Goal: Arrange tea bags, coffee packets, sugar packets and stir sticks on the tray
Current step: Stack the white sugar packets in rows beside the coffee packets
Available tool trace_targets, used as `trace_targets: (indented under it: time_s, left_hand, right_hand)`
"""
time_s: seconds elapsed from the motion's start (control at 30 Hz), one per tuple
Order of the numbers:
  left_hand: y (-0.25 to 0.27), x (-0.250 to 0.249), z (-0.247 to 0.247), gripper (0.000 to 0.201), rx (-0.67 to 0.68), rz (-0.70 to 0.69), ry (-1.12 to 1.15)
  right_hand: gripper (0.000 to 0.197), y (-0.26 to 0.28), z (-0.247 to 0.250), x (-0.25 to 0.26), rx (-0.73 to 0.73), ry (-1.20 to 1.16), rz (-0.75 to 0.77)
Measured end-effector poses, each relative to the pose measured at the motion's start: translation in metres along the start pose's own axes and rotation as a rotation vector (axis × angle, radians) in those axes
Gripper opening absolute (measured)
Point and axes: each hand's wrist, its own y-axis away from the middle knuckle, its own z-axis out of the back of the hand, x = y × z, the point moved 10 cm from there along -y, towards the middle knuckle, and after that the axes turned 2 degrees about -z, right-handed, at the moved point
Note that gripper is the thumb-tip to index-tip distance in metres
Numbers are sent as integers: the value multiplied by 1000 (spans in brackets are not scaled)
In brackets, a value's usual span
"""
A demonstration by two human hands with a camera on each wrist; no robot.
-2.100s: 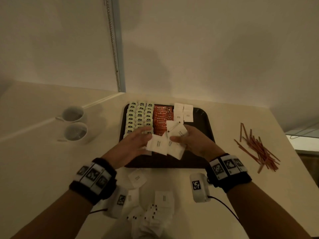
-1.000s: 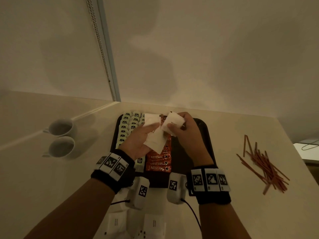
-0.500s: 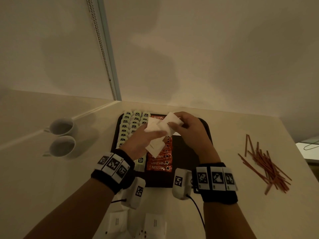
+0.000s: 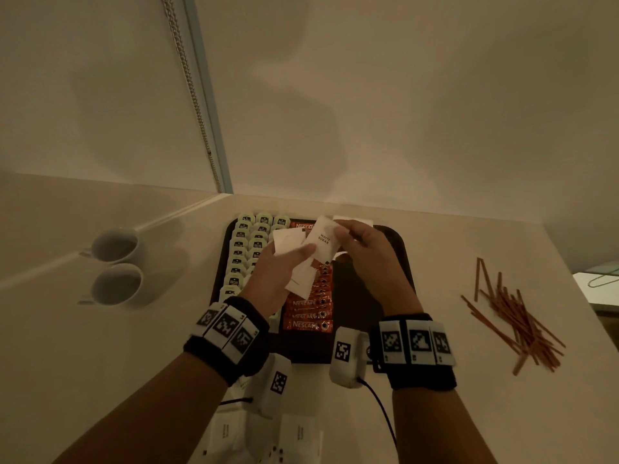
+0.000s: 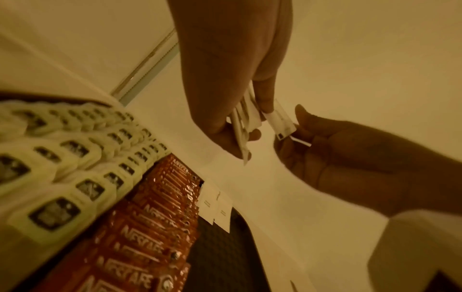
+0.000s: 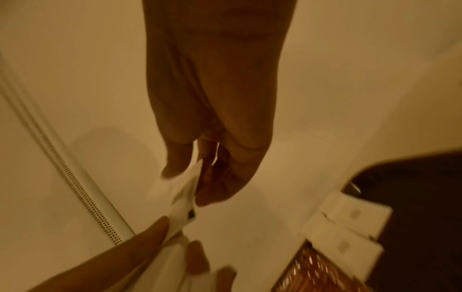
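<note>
Now R hand (image 4: 365, 259) pinches one sugar pkt (image 4: 320, 244); L hand (image 4: 271, 279) grips stack (image 4: 298, 283).

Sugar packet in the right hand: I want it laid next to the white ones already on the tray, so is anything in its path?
Nothing visible blocks it. The right hand pinches the sugar packet above the tray; the laid packets sit beside the coffee row with bare tray next to them. The left hand touches the packet's lower end.
</note>
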Motion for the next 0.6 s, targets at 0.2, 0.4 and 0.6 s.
trace_targets:
  time_s: [0.2,0.4,0.6]
  left_hand:
    - [-1,26,6,28,41,192,236]
    - [-7,16,25,30,79,209,345]
    - [-10,4,17,93,170,188,380]
  right_hand:
    - [28,1,9,-42,-71,-291,-158]
    - [14,-27,95,-94,-381,-264,-261]
    - [22,-61,106,-156,-363,23,-388]
